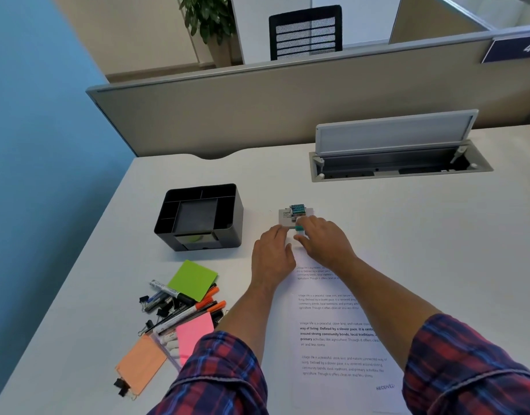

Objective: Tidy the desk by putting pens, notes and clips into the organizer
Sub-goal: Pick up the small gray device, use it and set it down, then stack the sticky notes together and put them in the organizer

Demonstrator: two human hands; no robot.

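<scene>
A white desk (377,235) seen from above. At far left lies a heap of pens (186,310), black clips (150,301) and green, pink and orange notes (193,280), none yet put away. Behind the heap stands the black organizer (198,217), with narrow side slots, a square middle tray and a low front slot showing something green; the other slots look empty.

Right of it, both hands meet at a small grey box (295,215) with a teal item on top. The left hand (272,253) rests flat beside the box, fingers straight and together. The right hand (323,238) pinches a small teal and white piece (299,230) at the box's near edge.

To do this step well, the left hand should likely steady the box while the right lifts the piece cleanly. A printed sheet (332,333) lies under the forearms.
</scene>
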